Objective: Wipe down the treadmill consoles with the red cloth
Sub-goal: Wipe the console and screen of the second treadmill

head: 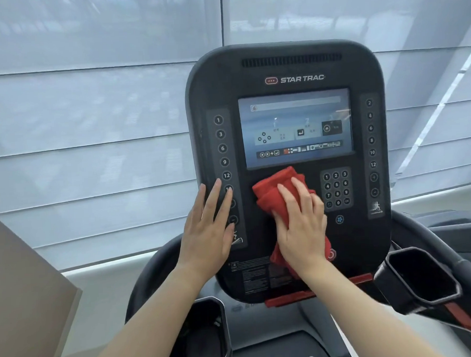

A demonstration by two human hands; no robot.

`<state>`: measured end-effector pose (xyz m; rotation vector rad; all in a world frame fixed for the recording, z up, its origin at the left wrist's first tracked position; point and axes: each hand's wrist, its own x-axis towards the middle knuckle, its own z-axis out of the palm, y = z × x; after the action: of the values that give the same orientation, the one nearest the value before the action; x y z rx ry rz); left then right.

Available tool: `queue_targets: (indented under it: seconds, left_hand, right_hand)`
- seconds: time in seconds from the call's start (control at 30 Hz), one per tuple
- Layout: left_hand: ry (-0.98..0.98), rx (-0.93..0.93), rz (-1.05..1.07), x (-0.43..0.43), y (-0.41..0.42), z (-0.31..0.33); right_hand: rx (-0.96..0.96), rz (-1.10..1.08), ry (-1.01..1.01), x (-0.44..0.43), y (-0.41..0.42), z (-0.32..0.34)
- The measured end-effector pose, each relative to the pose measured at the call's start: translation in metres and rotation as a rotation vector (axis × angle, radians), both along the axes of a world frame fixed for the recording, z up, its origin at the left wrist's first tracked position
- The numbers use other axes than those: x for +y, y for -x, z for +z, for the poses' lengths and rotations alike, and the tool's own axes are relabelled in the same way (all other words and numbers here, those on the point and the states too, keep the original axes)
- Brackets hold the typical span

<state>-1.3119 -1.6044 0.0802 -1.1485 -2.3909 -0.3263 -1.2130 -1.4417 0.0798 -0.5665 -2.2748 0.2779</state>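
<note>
Soft daylight through blinds (89, 117); screen (295, 127) glare; edges bowed.

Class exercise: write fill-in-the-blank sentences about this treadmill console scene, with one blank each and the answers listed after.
1. The right hand presses a cloth coloured ____.
2. The left hand lies flat and holds ____.
3. The cloth sits just ____ the lit screen.
4. The number keypad is to the ____ of the cloth.

Answers: red; nothing; below; right

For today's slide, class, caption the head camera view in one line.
Right hand presses the red cloth below the treadmill console's screen; left hand rests flat.
</note>
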Motion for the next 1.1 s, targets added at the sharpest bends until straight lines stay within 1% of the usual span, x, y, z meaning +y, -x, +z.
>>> queue_targets:
  seconds: [0.07,0.13,0.3,0.37,0.53,0.63,0.77,0.9,0.97,1.1]
  left_hand:
    - [0.005,-0.002,0.006,0.000,0.000,0.000]
    - [0.003,-0.006,0.012,0.001,0.000,0.000]
    - [-0.033,-0.028,0.031,0.004,-0.007,0.002]
    - [-0.053,-0.021,0.041,0.008,-0.013,0.003]
    - [-0.004,0.028,0.011,0.029,-0.026,0.012]
    - [-0.001,0.013,0.013,0.053,-0.028,0.024]
    - [0.016,0.004,0.033,0.084,-0.025,0.030]
    - [-0.018,0.040,0.080,0.098,-0.024,0.021]
    - [-0.027,0.067,0.097,0.100,-0.025,0.018]
    - [-0.055,0.074,0.126,0.103,-0.028,0.018]
  right_hand:
    - [0.030,-0.032,0.024,0.009,0.007,0.012]
    - [0.030,-0.036,0.006,0.011,0.006,0.011]
    - [-0.043,0.008,-0.033,-0.003,-0.023,-0.031]
    - [-0.057,0.036,-0.040,0.001,-0.031,-0.037]
    - [0.008,0.015,0.038,0.040,-0.018,0.000]
    - [0.024,0.006,0.016,0.062,-0.013,0.016]
    - [-0.015,0.037,-0.050,0.062,-0.029,-0.004]
    - [-0.055,0.099,-0.090,0.069,-0.052,-0.029]
    - [-0.047,0.111,-0.093,0.083,-0.050,-0.021]
    - [0.011,0.062,-0.007,0.110,-0.036,0.008]
